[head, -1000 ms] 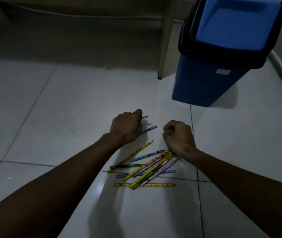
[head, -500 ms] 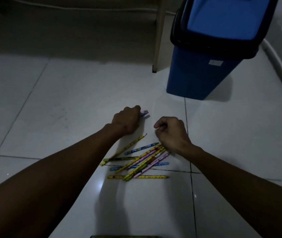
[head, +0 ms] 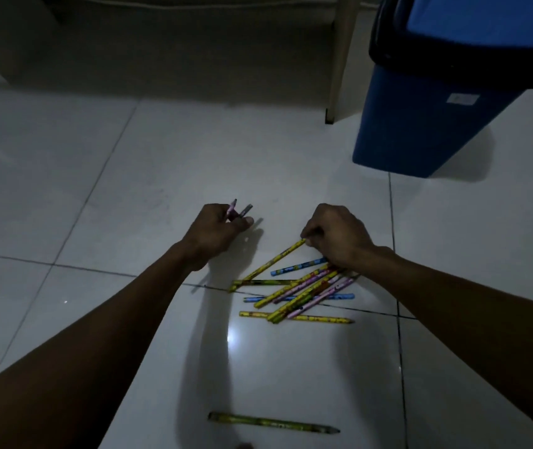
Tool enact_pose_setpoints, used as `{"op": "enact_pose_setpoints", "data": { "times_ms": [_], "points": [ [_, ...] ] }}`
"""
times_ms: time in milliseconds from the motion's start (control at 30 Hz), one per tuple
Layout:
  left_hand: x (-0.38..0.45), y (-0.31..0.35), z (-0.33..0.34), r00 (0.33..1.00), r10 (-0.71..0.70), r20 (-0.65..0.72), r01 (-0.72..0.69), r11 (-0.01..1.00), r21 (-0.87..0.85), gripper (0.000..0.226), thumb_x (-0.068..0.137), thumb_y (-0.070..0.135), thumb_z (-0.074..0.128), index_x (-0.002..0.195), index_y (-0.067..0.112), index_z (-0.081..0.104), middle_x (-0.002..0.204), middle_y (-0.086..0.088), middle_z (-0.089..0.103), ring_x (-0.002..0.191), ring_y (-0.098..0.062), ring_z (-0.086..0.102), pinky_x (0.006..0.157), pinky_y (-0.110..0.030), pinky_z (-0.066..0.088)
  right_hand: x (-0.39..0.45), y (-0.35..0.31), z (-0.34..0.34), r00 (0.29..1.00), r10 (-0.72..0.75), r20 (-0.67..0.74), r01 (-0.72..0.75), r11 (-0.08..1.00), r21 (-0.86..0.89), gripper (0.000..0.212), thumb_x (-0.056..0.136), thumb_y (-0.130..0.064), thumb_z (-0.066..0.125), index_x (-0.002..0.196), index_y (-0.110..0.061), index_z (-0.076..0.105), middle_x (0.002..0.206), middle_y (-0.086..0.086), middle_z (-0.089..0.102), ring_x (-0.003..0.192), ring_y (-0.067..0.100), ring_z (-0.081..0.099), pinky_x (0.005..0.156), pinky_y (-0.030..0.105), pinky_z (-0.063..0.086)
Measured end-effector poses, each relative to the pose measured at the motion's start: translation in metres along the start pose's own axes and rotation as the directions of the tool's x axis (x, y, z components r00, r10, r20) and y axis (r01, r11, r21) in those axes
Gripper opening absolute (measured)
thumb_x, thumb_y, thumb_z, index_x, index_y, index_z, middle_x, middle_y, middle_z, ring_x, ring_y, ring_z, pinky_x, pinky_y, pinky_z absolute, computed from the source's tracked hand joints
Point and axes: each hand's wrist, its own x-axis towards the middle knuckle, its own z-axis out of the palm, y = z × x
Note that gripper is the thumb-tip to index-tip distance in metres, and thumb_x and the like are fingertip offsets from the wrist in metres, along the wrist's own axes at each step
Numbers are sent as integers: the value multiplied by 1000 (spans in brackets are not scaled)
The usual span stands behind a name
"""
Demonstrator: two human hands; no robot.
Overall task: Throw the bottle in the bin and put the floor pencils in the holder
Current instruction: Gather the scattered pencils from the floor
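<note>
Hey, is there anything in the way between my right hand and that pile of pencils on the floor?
Nothing visible is in the way. The right hand is already on the pencil pile, its fingertips on the upper end of a yellow pencil. The left hand holds a few pencils off to the side.

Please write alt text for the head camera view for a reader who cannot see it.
Two bare hands gather patterned pencils from a white tiled floor: the left hand grips two, the right hand pinches the tip of a yellow pencil at a loose pile of yellow, pink and blue pencils. A blue plastic bin with a black-rimmed lid stands behind; one lone yellow pencil lies nearer.
</note>
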Motion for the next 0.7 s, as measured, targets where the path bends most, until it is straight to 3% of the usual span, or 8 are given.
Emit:
{"op": "enact_pose_setpoints", "data": {
  "times_ms": [100, 167, 233, 300, 433, 500, 600, 700],
  "points": [
    [-2, 9, 5, 996, 66, 62, -70, 995, 70, 27, 79, 26, 77, 65, 11, 60, 55, -1, 47, 46, -9, 43, 49, -22, 35, 4, 0, -7, 999, -38, -10, 39, 997, 59, 11, 83, -15, 71, 92, -17, 77, 96, 2, 70, 91, 21, 63, 80, 37, 53],
    [0, 19, 11, 987, 114, 110, -134, 970, 201, 27, 73, 31, 81, 60, 17, 63, 56, 0, 53, 53, -13, 47, 55, -27, 35, 7, -4, -16, 997, -68, -40, 72, 991, 111, 11, 82, -15, 72, 91, -19, 77, 89, 0, 73, 82, 14, 64, 76, 32, 54],
    [4, 30, 18, 975, 144, 166, -188, 938, 290, 23, 71, 33, 83, 79, 14, 74, 70, -2, 65, 63, -14, 56, 57, -27, 40, 10, -9, -25, 993, -98, -64, 107, 983, 151, 12, 81, -12, 73, 92, -17, 77, 86, -3, 73, 75, 5, 62, 71, 17, 49],
    [7, 41, 25, 964, 161, 212, -230, 906, 356, 32, 71, 33, 83, 93, 11, 76, 71, -2, 64, 61, -10, 54, 53, -23, 38, 11, -13, -35, 993, -98, -72, 112, 964, 240, 14, 79, -9, 75, 92, -13, 78, 84, -3, 72, 73, 0, 61, 72, 12, 46],
    [14, 48, 37, 945, 154, 290, -249, 912, 326, 24, 82, 31, 74, 73, 9, 74, 55, 3, 60, 45, -1, 51, 46, -12, 36, 6, -7, -46, 998, 21, -51, 10, 846, 534, 16, 79, 1, 73, 93, -6, 76, 77, -1, 71, 67, 0, 64, 63, 12, 48],
    [13, 47, 42, 945, 160, 285, -236, 937, 259, 27, 87, 30, 68, 75, 7, 72, 60, -5, 63, 50, -4, 53, 54, -14, 40, 1, 2, -46, 991, 121, -51, -67, 801, 594, 19, 78, 2, 73, 94, -8, 74, 75, 2, 71, 67, 3, 66, 63, 15, 49],
    [13, 40, 46, 969, 165, 185, -199, 963, 182, 26, 91, 30, 63, 83, 7, 70, 70, -9, 57, 66, -21, 49, 67, -33, 38, -12, 16, -38, 985, 169, -43, -133, 888, 440, 16, 75, -3, 76, 84, -17, 74, 76, -1, 72, 72, 6, 68, 68, 18, 52],
    [12, 34, 45, 978, 155, 136, -182, 960, 214, 27, 93, 35, 59, 76, 14, 65, 61, -1, 51, 58, -17, 45, 63, -30, 37, -26, 25, -26, 993, 108, 40, -115, 952, 282, 9, 75, -14, 78, 81, -21, 77, 77, -13, 67, 74, 0, 64, 67, 14, 46]
  ]
}}
